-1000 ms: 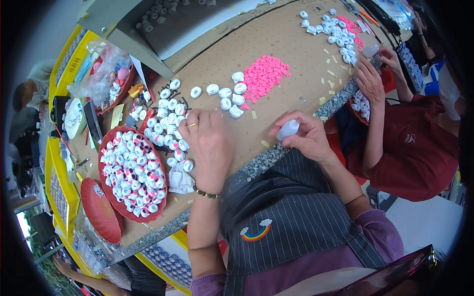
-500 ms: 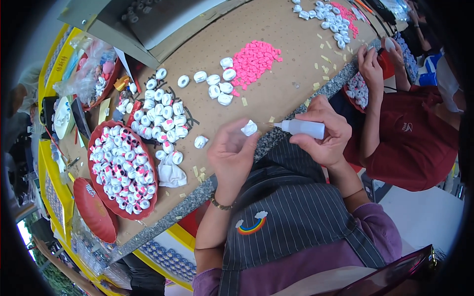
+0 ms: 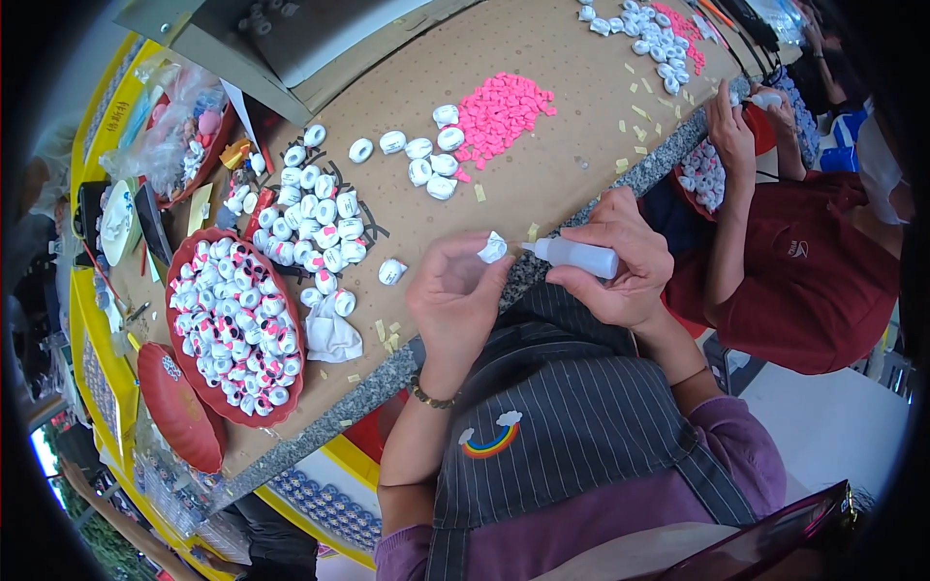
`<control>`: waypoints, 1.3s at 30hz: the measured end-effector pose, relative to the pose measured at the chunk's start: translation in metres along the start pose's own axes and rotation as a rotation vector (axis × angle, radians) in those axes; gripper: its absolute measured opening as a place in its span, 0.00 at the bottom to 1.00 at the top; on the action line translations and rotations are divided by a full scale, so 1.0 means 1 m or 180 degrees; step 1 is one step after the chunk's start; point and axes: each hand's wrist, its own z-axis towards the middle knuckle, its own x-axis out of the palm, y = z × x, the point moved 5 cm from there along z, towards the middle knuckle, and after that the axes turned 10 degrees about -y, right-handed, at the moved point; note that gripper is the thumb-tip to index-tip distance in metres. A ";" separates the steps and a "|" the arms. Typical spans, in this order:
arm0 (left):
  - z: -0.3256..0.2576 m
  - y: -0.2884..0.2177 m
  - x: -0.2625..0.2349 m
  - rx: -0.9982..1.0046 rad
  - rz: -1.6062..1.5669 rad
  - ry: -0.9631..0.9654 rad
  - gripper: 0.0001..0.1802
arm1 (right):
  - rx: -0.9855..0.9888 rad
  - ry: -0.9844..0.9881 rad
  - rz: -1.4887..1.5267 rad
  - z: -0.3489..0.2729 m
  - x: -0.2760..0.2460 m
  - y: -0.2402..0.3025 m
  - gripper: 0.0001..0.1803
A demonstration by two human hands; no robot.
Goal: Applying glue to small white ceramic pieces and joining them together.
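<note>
now both hands have come in from the table to meet above its near edge: a second ago the left hand (image 3: pixel 455 300) lay flat among the loose white pieces (image 3: pixel 315 232), and it has since lifted one away. its fingertips are pinched together on that small white piece (image 3: pixel 492 249), held up in the air just off the tabletop. the right hand (image 3: pixel 615 257) is wrapped closed around a small white squeeze bottle (image 3: pixel 578 257), its thin nozzle pointing left and nearly touching the piece; this looks like a dab being applied to it. to the left, a red tray (image 3: pixel 184 363) heaped with white pieces sits close to the speckled table edge (image 3: pixel 387 373), with a second, empty red tray (image 3: pixel 179 407) hanging over the edge beside it. a pink heap (image 3: pixel 499 107) lies farther back. bare brown board in front of the hands leaves room to set things down; to the right, a co-worker in a red shirt (image 3: pixel 804 271) sits close, hemming that side.
</note>
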 end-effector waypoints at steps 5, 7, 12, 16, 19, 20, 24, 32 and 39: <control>0.000 -0.002 0.002 0.0049 -0.0015 0.0054 0.14 | -0.0140 -0.0017 -0.0019 0.002 -0.001 0.002 0.20; 0.000 -0.002 0.002 0.0039 0.0057 0.0056 0.14 | -0.0152 -0.0016 -0.0034 0.002 -0.001 0.002 0.19; 0.000 0.000 0.000 0.0001 -0.0002 0.0037 0.14 | -0.0062 0.0013 -0.0071 0.001 -0.003 0.002 0.18; -0.001 0.001 -0.001 -0.0022 0.0023 0.0001 0.15 | -0.0079 -0.0012 -0.0023 0.001 -0.003 0.002 0.18; -0.001 0.002 0.000 -0.0050 -0.0001 0.0002 0.15 | -0.0038 -0.0014 0.0023 0.002 -0.003 0.003 0.18; -0.001 0.002 -0.001 -0.0050 -0.0003 0.0002 0.15 | -0.0056 0.0001 0.0044 0.002 -0.003 0.003 0.18; -0.001 0.003 -0.001 -0.0015 0.0044 -0.0001 0.15 | -0.0007 0.0031 0.0086 0.001 -0.002 0.003 0.18; -0.001 0.001 0.000 -0.0095 0.0077 0.0027 0.15 | -0.0007 0.0026 0.0065 0.001 -0.002 0.003 0.17; 0.000 0.002 -0.001 -0.0092 0.0149 0.0024 0.15 | 0.0010 -0.0033 0.0087 0.002 -0.003 0.001 0.18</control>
